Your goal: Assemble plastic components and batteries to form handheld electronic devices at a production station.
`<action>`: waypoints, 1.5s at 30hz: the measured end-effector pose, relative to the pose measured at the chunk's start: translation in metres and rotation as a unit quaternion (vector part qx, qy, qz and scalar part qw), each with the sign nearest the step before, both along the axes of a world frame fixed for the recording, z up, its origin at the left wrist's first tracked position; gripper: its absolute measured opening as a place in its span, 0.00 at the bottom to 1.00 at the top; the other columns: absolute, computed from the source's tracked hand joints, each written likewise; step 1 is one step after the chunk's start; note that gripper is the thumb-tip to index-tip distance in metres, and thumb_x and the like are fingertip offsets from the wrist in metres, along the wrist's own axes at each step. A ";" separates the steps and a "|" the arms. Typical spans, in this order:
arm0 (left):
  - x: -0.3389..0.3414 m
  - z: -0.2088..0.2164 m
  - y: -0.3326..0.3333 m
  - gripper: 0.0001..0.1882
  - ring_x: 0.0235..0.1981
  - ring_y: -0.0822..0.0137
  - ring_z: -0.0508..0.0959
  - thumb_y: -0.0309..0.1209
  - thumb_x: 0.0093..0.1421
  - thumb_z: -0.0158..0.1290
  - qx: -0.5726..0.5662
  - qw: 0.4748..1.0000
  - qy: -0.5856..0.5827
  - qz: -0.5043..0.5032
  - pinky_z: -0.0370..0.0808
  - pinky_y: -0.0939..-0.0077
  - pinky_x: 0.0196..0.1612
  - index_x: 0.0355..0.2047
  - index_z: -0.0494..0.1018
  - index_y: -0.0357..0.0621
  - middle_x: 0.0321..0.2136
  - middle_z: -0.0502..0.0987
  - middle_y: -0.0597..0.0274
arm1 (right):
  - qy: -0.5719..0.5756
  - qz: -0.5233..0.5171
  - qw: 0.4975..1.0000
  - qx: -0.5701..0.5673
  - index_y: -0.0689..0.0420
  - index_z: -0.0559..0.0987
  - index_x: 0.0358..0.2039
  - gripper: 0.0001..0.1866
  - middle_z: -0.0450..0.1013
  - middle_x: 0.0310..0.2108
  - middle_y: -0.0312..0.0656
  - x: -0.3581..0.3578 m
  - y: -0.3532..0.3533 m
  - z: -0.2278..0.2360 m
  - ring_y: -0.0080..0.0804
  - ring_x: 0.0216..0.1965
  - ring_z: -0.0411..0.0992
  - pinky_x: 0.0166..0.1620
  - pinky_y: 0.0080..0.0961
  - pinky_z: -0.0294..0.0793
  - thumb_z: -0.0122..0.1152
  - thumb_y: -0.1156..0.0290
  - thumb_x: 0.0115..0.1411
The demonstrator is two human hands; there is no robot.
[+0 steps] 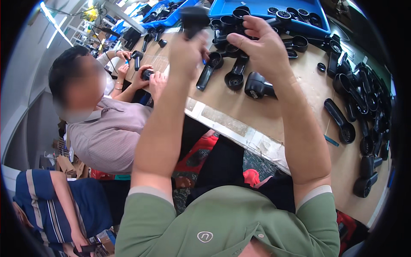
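Note:
My left hand (188, 53), smeared by motion, is raised over the table's far left part. It is closed on a black plastic housing (195, 19) with a wide round head, which is blurred. To its right my right hand (263, 49) hovers with thumb and fingers apart, nothing visible between them. Beyond and below it lie several black housings with round heads and handles, among them one with a ribbed head (234, 79) and one lying with its hollow side up (209, 70). A thicker black handheld unit (257, 85) rests just below my right wrist.
A blue tray (267, 8) with black parts stands at the back, a second blue tray (160, 19) to its left. Black housings pile up (364, 94) along the right. A co-worker (107, 124) sits at my left, hands on a black part. The brown tabletop (299, 111) has a worn white edge.

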State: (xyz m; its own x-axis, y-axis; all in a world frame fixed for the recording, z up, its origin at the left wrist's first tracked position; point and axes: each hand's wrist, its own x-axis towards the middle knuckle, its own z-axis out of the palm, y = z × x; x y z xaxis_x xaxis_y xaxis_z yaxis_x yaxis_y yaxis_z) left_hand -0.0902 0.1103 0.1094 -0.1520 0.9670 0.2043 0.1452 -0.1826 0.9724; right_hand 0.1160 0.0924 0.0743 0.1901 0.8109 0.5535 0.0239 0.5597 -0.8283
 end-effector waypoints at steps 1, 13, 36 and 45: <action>-0.024 0.001 0.033 0.17 0.20 0.70 0.76 0.39 0.71 0.63 0.017 0.997 -0.040 0.061 0.73 0.79 0.22 0.47 0.75 0.37 0.27 0.79 0.58 | -0.019 -0.071 0.997 0.010 0.64 0.83 0.56 0.26 0.83 0.43 0.46 -0.002 0.001 -0.001 0.33 0.39 0.80 0.43 0.22 0.81 0.76 0.62 0.62; -0.240 -0.055 0.206 0.14 0.20 0.62 0.76 0.25 0.65 0.46 -0.142 0.916 0.045 0.371 0.67 0.71 0.16 0.45 0.79 0.33 0.33 0.79 0.46 | -0.111 0.099 0.981 -0.128 0.63 0.81 0.57 0.23 0.82 0.40 0.42 -0.023 -0.036 0.000 0.29 0.36 0.78 0.41 0.24 0.79 0.70 0.73 0.61; -0.588 -0.095 0.234 0.07 0.24 0.59 0.74 0.24 0.65 0.53 -0.258 0.819 0.347 0.378 0.73 0.66 0.24 0.40 0.79 0.37 0.31 0.78 0.50 | -0.358 0.389 0.846 -0.067 0.59 0.79 0.53 0.18 0.75 0.46 0.41 -0.051 -0.107 -0.093 0.36 0.41 0.72 0.48 0.28 0.71 0.62 0.69 0.64; -0.613 -0.115 0.256 0.06 0.24 0.61 0.72 0.24 0.66 0.53 -0.315 0.790 0.426 0.308 0.70 0.67 0.24 0.40 0.79 0.39 0.29 0.77 0.51 | -0.332 0.402 0.849 -0.088 0.59 0.80 0.52 0.16 0.75 0.45 0.41 -0.050 -0.099 -0.094 0.36 0.40 0.73 0.47 0.28 0.72 0.64 0.70 0.64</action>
State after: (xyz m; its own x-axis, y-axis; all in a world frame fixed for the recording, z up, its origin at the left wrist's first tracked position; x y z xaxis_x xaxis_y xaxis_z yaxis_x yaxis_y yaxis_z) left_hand -0.7035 0.3664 -0.0057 -0.6999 0.7142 -0.0053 0.6695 0.6586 0.3435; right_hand 0.0663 -0.0067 -0.0194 -0.7700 0.6124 0.1791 0.1874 0.4854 -0.8540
